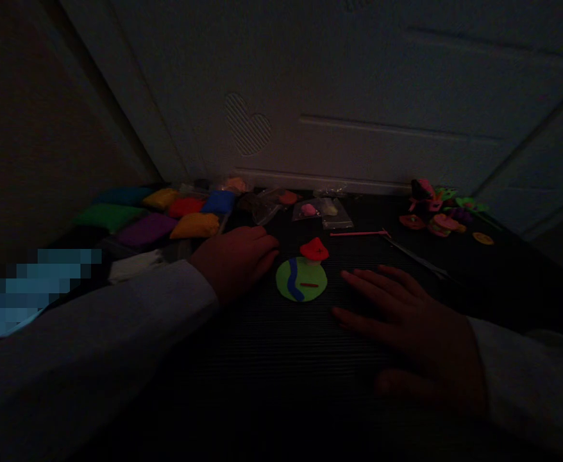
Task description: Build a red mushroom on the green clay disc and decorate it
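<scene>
A flat green clay disc [314, 290] lies on the dark table between my hands. It bears a wavy blue strip [292, 277] and a thin reddish-brown strip [309, 285]. At its far edge is a clay mushroom with a red cap [314, 249] and a pale stem. To the left of the disc, my left hand [236, 262] rests with its fingers curled together; whatever may be under them is hidden. My right hand [406, 327] is spread low over or on the table, right of the disc, holding nothing.
Colored clay packs, among them an orange one [195, 226] and a purple one [147, 230], line the back left. Small clear bags [338, 215] lie behind the mushroom. A pink stick tool [358, 233] and small colorful clay figures [442, 224] are at the right. A pale panel [310, 147] rises behind.
</scene>
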`<state>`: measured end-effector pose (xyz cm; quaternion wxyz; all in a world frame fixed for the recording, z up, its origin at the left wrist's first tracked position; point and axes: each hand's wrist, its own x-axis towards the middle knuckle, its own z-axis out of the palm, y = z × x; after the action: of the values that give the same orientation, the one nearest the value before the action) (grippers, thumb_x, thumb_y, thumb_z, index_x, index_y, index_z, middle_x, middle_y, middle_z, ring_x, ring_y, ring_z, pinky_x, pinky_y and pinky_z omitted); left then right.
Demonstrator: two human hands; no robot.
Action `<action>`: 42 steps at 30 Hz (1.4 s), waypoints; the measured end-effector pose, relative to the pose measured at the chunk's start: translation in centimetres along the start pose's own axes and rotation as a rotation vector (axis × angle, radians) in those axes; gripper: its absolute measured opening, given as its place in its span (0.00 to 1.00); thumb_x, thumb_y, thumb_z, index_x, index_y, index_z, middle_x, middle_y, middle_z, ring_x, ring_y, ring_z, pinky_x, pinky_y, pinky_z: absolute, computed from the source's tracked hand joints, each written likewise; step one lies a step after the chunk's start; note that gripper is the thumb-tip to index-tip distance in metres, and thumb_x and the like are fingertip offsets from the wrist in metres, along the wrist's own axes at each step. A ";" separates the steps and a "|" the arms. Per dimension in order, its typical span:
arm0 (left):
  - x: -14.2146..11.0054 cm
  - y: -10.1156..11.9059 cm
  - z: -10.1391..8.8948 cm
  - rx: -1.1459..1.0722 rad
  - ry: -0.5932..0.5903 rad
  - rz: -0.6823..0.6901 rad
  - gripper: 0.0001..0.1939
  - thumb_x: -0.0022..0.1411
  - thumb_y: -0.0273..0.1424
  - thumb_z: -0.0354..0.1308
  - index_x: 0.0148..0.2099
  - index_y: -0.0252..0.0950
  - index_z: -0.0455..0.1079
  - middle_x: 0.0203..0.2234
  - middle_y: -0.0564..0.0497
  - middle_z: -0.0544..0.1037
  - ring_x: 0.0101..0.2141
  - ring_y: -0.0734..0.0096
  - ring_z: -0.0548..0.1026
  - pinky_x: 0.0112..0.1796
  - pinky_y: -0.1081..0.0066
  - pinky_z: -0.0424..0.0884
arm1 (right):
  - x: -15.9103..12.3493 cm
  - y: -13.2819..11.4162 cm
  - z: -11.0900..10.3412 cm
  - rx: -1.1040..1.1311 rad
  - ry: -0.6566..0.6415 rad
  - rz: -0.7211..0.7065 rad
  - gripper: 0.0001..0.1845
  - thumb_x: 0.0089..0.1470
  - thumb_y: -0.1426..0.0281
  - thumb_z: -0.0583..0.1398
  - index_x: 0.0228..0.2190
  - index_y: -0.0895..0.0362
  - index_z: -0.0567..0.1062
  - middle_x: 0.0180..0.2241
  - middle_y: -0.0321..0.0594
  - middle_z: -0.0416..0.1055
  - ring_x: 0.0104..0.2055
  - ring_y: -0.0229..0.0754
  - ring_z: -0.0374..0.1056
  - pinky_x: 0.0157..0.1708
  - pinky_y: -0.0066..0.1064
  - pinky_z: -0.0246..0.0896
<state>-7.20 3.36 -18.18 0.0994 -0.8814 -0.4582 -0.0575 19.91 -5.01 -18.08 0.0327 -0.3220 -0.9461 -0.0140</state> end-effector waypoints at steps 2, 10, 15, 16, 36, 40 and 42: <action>0.0 0.0 0.1 0.003 -0.001 0.003 0.16 0.62 0.35 0.40 0.43 0.35 0.67 0.35 0.48 0.71 0.37 0.68 0.69 0.37 0.68 0.65 | -0.2 -0.3 -0.1 0.008 0.008 -0.027 0.35 0.49 0.46 0.47 0.56 0.44 0.52 0.61 0.46 0.41 0.61 0.55 0.42 0.53 0.57 0.35; 0.0 0.1 -0.1 0.000 0.008 -0.007 0.16 0.62 0.35 0.41 0.42 0.36 0.67 0.34 0.48 0.71 0.36 0.68 0.70 0.35 0.69 0.66 | 0.0 0.1 0.3 0.015 0.022 0.008 0.34 0.50 0.47 0.47 0.56 0.46 0.54 0.61 0.48 0.43 0.60 0.55 0.43 0.53 0.57 0.38; 0.0 0.1 0.1 0.003 0.023 -0.008 0.16 0.62 0.36 0.41 0.43 0.36 0.67 0.34 0.48 0.71 0.34 0.68 0.70 0.33 0.70 0.65 | 0.1 0.5 -0.1 0.106 0.153 0.037 0.30 0.52 0.54 0.51 0.54 0.52 0.58 0.59 0.47 0.48 0.60 0.50 0.46 0.55 0.53 0.40; 0.0 0.0 0.1 0.000 0.021 -0.008 0.16 0.62 0.36 0.41 0.43 0.36 0.67 0.34 0.48 0.71 0.34 0.68 0.70 0.33 0.69 0.65 | 0.2 0.5 -0.3 0.139 0.194 0.066 0.27 0.52 0.56 0.52 0.52 0.53 0.61 0.58 0.45 0.52 0.59 0.48 0.48 0.55 0.50 0.42; 0.0 -0.2 0.4 -0.001 0.009 -0.005 0.16 0.62 0.35 0.41 0.42 0.36 0.67 0.34 0.48 0.71 0.35 0.68 0.69 0.34 0.69 0.66 | 1.4 0.1 0.6 0.325 0.332 0.155 0.03 0.46 0.68 0.60 0.26 0.53 0.71 0.44 0.37 0.68 0.51 0.44 0.58 0.50 0.45 0.48; 0.0 -0.4 0.6 -0.032 0.006 0.001 0.15 0.62 0.35 0.41 0.43 0.36 0.66 0.35 0.48 0.71 0.36 0.68 0.69 0.35 0.69 0.66 | 0.9 0.1 0.2 0.329 0.331 0.148 0.08 0.46 0.62 0.60 0.27 0.54 0.70 0.44 0.38 0.68 0.51 0.44 0.59 0.52 0.46 0.46; 0.0 -0.3 0.5 -0.037 0.006 0.000 0.15 0.62 0.35 0.41 0.43 0.36 0.66 0.35 0.48 0.71 0.36 0.68 0.69 0.35 0.69 0.66 | 0.5 0.2 0.0 0.303 0.318 0.142 0.11 0.47 0.60 0.59 0.31 0.53 0.71 0.46 0.39 0.67 0.52 0.44 0.57 0.53 0.45 0.44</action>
<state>-7.49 3.63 -18.65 0.0843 -0.8828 -0.4570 -0.0684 19.63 -4.55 -18.07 0.2303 -0.3731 -0.8952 0.0801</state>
